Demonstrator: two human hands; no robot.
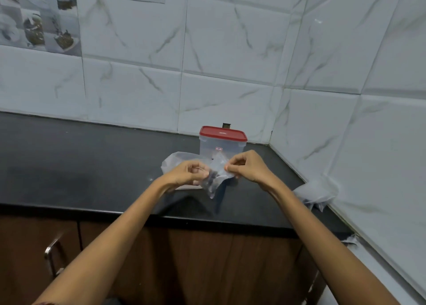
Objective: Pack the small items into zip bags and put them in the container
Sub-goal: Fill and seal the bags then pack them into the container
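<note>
White marble-veined wall tiles behind and to the right of both hands, meeting in a corner beyond the right hand. Dark table under the hands, stretching far out to the left of them, its front edge crossed by both forearms. Brown wooden cabinet doors below that edge, between and under the forearms, with a metal handle well to the left of the left forearm. Clear container with a red lid just beyond the hands, standing upright on the table near the wall corner, lid on. Crumpled clear plastic bag to the right of the right wrist, lying against the side wall. Another loose clear plastic bag just behind the left hand, partly hidden by it. Left hand and right hand raised above the table, close together, fingers curled, each pinching one side of the top of a small zip bag. Zip bag hanging between the two hands, in front of the container, bottom corner dangling free below the fingers. Small dark items inside the zip bag, next to the left fingertips; too small and blurred to tell what kind.
</note>
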